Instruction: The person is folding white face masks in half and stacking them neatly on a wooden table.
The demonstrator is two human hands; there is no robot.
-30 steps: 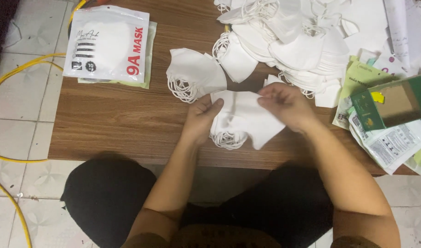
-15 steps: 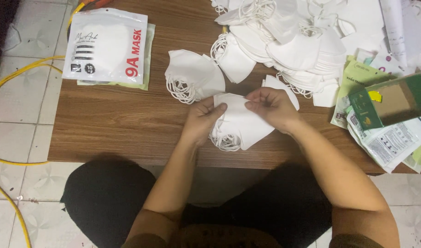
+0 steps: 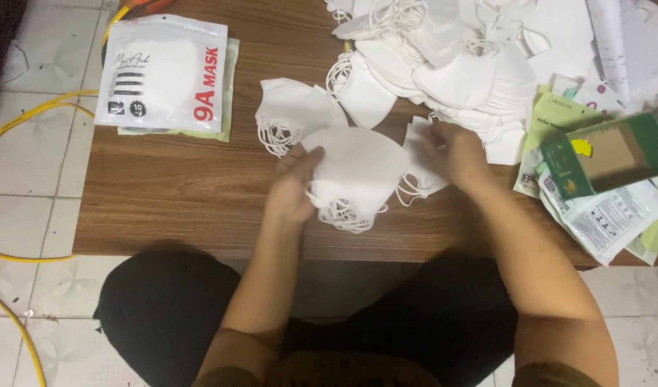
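Bare forearms, no sleeves showing; black trousers, and perhaps a brownish top.

A small hand-packing workstation, apparently home-based. A wood-grain table point(image 3: 200, 186) stands on a pale tiled floor point(image 3: 27, 165), with a yellow cable point(image 3: 27, 118) trailing across the tiles at left. A loose heap of white face masks point(image 3: 458, 57) fills the upper centre; sealed retail mask pouches point(image 3: 164, 72) lie at upper left; printed leaflets point(image 3: 608, 215) and a green carton point(image 3: 605, 154) sit at right.
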